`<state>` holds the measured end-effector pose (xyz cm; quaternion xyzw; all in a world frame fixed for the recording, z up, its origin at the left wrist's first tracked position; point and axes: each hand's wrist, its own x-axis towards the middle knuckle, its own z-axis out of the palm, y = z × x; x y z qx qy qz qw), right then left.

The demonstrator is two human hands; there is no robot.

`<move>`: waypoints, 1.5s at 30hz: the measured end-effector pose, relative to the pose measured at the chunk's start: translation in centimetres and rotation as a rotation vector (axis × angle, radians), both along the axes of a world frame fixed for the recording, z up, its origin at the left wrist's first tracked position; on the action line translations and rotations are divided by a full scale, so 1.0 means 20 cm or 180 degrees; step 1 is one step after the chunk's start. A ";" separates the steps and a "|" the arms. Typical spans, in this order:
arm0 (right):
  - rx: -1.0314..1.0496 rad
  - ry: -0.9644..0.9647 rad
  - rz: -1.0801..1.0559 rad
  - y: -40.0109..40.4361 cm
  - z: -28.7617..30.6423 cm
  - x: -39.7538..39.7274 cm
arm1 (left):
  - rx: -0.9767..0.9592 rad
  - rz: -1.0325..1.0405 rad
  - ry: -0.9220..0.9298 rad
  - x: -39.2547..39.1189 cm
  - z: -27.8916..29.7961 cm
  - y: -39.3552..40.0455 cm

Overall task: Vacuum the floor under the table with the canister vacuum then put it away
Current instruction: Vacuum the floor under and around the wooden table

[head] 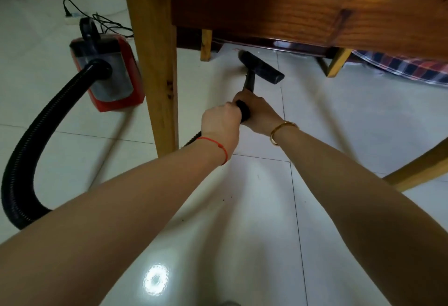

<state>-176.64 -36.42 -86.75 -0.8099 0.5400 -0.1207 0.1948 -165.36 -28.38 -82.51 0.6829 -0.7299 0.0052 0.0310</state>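
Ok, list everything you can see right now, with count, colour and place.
vacuum: one, red, floor left of the near table leg
hose: one, black, looping left from the vacuum
nozzle: one, black, on the floor under the table
table: one, brown wood, above
power strip: one, white, far left floor
cloth: one, plaid, far right
left hand: grips the wand
right hand: grips the wand

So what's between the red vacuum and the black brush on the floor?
A wooden table leg stands between the vacuum and the brush, with bare white tile past the leg, as the head view shows.
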 end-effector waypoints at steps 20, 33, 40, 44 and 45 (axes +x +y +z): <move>-0.0442 -0.0159 -0.0425 0.23 0.05 -0.28 | -0.0148 -0.0485 -0.0113 -0.21 0.09 0.13; -0.0705 -0.0073 -0.0191 0.91 0.22 0.24 | -0.0080 -0.0574 -0.0319 0.34 0.33 0.79; -0.0923 0.0123 -0.0361 1.06 0.29 0.31 | -0.0145 -0.0747 -0.0621 0.43 0.41 0.91; -0.0910 0.0130 -0.0473 1.07 0.31 0.23 | -0.0148 -0.0889 -0.0622 0.35 0.45 0.89; -0.0907 0.0129 -0.0508 1.05 0.32 0.20 | -0.0133 -0.0905 -0.0619 0.31 0.45 0.87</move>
